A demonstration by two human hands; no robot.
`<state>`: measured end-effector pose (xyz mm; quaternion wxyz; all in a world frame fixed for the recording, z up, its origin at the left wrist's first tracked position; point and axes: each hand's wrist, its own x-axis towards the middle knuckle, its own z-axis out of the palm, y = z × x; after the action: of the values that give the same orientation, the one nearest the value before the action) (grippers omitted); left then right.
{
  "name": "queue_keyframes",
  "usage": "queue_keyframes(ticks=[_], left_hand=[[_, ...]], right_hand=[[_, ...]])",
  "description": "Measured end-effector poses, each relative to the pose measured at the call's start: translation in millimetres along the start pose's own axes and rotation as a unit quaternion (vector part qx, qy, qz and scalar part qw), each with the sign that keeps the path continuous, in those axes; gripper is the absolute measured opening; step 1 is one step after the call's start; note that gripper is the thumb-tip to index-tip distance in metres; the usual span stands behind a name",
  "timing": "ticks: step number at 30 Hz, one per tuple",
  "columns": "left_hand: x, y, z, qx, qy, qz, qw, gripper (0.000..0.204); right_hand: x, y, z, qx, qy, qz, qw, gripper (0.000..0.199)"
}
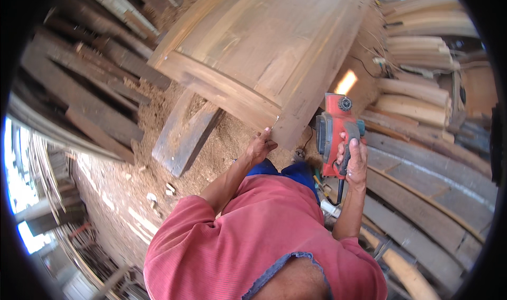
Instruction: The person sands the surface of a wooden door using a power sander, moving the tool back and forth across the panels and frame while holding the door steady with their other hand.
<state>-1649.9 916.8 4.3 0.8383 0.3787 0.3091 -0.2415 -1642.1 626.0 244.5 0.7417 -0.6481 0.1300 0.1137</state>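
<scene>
A red electric hand planer [334,136] with a dark knob and a black cord is held up to the right of a panelled wooden door [253,57]. My right hand [357,163] is wrapped round the planer's rear handle, and the tool is apart from the wood. At the door's near corner, my left hand [260,146] has its fingers bent against the edge; what its fingertips do under the edge is partly hidden. The door lies flat, its bare wood facing up, with a thick timber beam [190,136] beneath its near end.
Shavings [145,178] cover the floor around the door. Dark planks [79,83] are strewn at the left. Stacked boards [422,94] and long planks [417,194] line the right side. A loose cord [364,65] runs near the door's right edge.
</scene>
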Motion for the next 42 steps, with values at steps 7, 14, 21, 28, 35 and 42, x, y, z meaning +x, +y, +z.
queue_keyframes(ticks=[7,14,21,28,35,42], left_hand=[[-51,-42,-18,-0.241,0.007,0.123,0.963,0.033],[-96,-122,-26,-0.241,0.293,0.108,0.919,0.031],[-105,-203,-45,-0.135,0.394,0.017,0.909,0.033],[-78,-206,-49,0.021,0.353,0.010,0.935,0.043],[-63,-181,-60,0.145,0.395,0.073,0.904,0.049],[-76,-157,-69,0.265,0.435,0.068,0.858,0.049]], right_hand=[[48,9,28,-0.045,-0.215,0.091,0.971,0.042],[36,26,28,-0.186,-0.383,0.049,0.904,0.050],[30,46,8,-0.251,-0.398,0.049,0.881,0.055],[52,49,35,-0.256,-0.417,0.021,0.872,0.051],[71,48,64,-0.263,-0.427,-0.014,0.865,0.051],[90,55,117,-0.265,-0.415,-0.009,0.870,0.050]])
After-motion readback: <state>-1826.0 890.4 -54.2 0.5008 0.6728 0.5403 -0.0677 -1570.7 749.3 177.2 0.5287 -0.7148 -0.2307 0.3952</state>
